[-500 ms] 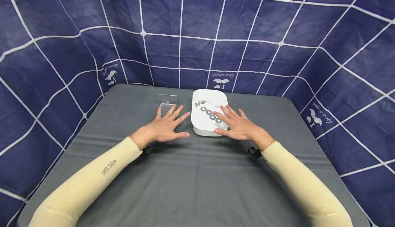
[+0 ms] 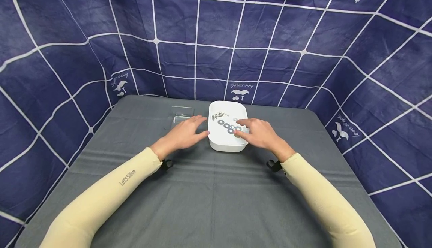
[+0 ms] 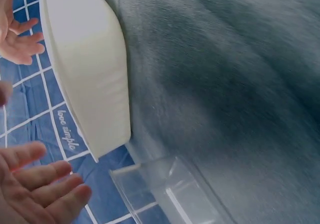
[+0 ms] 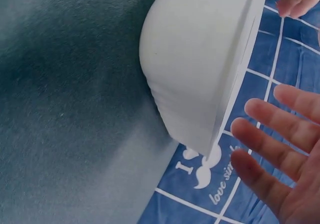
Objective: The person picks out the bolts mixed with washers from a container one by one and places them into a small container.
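A white tub (image 2: pixel 227 141) stands between my two hands. Several grey washers (image 2: pixel 227 126) lie in it, with a cluster of small metal screws (image 2: pixel 217 116) toward its back left. My left hand (image 2: pixel 180 133) hovers left of the tub, fingers extended and thumb apart, holding nothing. On the other side, my right hand (image 2: pixel 261 132) reaches over the tub's right rim, thumb and fingers spread apart near the washers. Its relaxed, empty fingers (image 4: pixel 270 139) show in the right wrist view beside the tub wall (image 4: pixel 195 59).
A clear plastic box (image 3: pixel 170 194) sits left of the tub, partly behind my left hand in the head view. Grey cloth (image 2: pixel 216 195) covers the table. Blue curtains with white grid lines (image 2: pixel 216 27) hang behind and at both sides.
My widely spread fingers have drawn together somewhat, and both hands have turned inward toward the tub. The tub and its contents stay in place; the head view has tilted slightly.
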{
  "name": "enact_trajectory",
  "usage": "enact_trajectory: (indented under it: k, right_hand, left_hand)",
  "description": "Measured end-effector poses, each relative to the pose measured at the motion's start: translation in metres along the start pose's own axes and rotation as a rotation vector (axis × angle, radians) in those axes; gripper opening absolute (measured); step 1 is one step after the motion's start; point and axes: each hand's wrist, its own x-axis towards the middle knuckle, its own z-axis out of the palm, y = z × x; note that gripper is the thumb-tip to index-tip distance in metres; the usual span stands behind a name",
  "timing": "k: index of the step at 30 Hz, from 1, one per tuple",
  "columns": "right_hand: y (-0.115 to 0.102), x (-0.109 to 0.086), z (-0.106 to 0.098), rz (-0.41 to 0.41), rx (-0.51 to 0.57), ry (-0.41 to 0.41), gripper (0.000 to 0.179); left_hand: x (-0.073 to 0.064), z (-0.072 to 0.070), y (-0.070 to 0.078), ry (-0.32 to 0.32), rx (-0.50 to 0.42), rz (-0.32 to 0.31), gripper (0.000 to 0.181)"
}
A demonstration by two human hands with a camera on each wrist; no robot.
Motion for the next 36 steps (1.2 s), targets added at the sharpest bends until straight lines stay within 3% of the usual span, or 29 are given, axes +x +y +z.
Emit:
enact_trajectory:
  k: [3, 8, 15, 21, 30, 36]
  right_hand:
    - [0.001, 0.003, 0.002, 0.007, 0.042, 0.044, 0.05]
    - [0.0, 0.009, 0.005, 0.001, 0.062, 0.083, 0.037]
    - [-0.004, 0.014, 0.008, -0.006, 0.068, 0.111, 0.037]
    - [-0.008, 0.015, 0.006, 0.002, 0.079, 0.113, 0.037]
    - [-0.007, 0.017, 0.003, 0.02, 0.083, 0.135, 0.037]
    - [-0.006, 0.017, 0.0, 0.018, 0.082, 0.142, 0.039]
  left_hand:
    - [0.009, 0.002, 0.003, 0.055, -0.036, -0.034, 0.063]
    - [0.024, 0.004, 0.01, 0.082, -0.054, -0.109, 0.061]
    - [0.044, 0.009, 0.014, 0.108, -0.056, -0.189, 0.064]
    - [0.059, 0.02, 0.014, 0.134, -0.058, -0.213, 0.059]
    - [0.076, 0.032, 0.016, 0.119, -0.059, -0.269, 0.068]
    - [0.08, 0.041, 0.015, 0.106, -0.057, -0.287, 0.066]
